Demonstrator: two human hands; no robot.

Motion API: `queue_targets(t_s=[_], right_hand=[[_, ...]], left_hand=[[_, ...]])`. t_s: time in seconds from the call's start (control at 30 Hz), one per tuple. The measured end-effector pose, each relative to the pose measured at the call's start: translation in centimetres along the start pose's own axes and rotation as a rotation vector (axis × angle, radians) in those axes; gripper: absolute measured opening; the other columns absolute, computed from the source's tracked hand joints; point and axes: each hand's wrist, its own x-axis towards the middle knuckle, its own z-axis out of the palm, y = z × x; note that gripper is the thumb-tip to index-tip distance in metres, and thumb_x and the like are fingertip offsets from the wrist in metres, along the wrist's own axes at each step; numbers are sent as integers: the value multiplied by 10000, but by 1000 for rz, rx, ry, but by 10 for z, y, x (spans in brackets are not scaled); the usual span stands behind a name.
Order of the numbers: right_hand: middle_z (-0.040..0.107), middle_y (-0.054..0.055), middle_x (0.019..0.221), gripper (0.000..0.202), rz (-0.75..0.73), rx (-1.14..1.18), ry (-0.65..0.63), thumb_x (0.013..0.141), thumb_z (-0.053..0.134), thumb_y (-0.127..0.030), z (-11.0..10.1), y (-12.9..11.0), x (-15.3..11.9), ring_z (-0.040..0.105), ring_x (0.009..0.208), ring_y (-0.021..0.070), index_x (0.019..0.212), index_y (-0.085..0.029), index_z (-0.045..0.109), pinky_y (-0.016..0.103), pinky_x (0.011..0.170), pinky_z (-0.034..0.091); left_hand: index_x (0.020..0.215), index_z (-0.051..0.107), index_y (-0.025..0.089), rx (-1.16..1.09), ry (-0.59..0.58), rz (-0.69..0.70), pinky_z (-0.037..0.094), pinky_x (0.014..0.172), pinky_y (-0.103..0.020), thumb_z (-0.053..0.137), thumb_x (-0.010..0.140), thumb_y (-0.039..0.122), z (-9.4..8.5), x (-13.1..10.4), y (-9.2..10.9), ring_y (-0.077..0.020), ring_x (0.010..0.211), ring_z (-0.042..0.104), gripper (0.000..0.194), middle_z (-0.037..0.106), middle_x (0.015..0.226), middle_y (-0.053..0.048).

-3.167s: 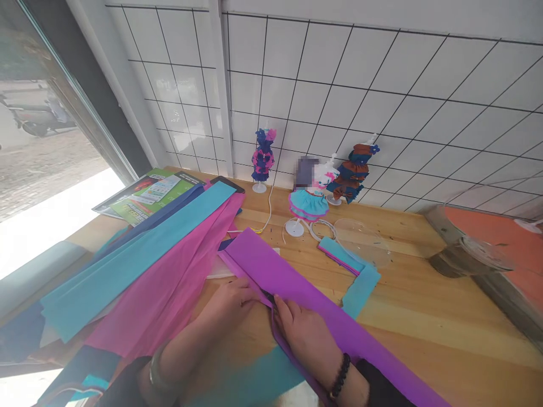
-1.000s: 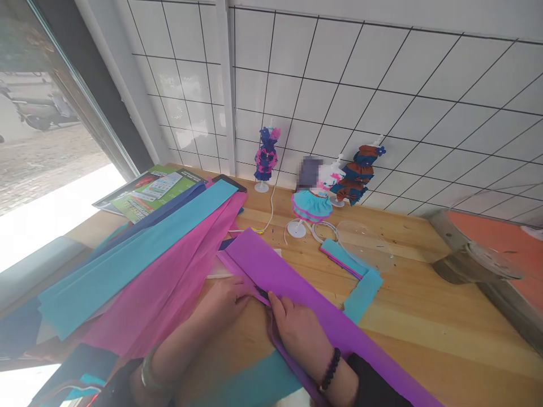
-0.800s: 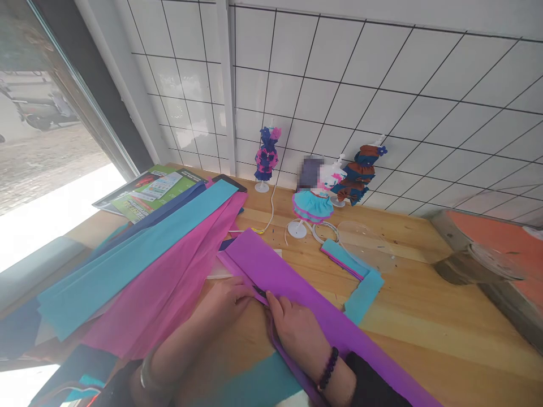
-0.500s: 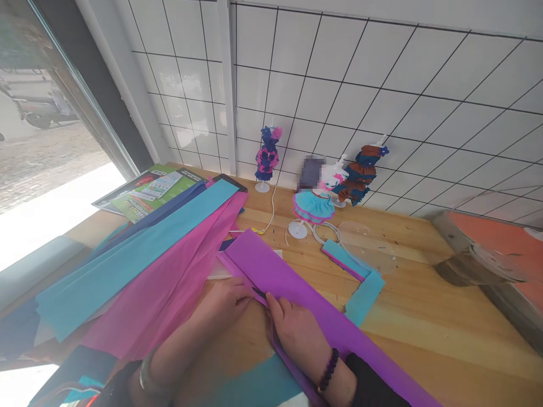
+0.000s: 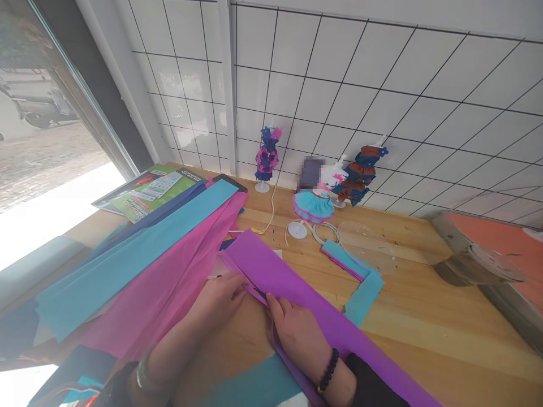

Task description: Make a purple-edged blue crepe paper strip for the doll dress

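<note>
A long folded purple sheet lies diagonally across the wooden table. My right hand, with a dark bead bracelet at the wrist, is closed on small dark scissors at the sheet's near edge; their handles are hidden by the fingers. To the left of the blades, my left hand pinches the same purple edge between thumb and fingers. A narrow purple strip hangs beneath my right hand. Beside my left arm lie long pink sheets and light blue sheets.
Small dressed stands are by the tiled wall. A folded light blue piece, a tape roll and a clear disc are right of centre. Booklets sit at the back left. An orange-topped stool is at the right.
My left hand has shifted slightly left and up along the purple edge, away from the scissors. My right hand has hardly moved.
</note>
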Motion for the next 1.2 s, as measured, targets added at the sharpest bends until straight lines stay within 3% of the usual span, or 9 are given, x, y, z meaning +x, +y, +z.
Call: queue_targets(t_s=[0.47,1.2], right_hand=[[593,53,685,296,38,5,53,841,449,-188,-5,-1,2,565,515,146,1120,-119,518,262,426,346],[598,89,760,371,11,-13,-109,843,433,-129,-11,-4,23,597,600,171,1212,-125,471,266,454,415]], left_hand=[[827,677,250,22,-9,24,414,693,-243,388,807,138,0,0,-2,-131,713,573,311,616,800,-9],[813,691,255,-39,0,38,411,690,-231,418,793,135,5,1,-12,-115,692,567,298,622,777,-1]])
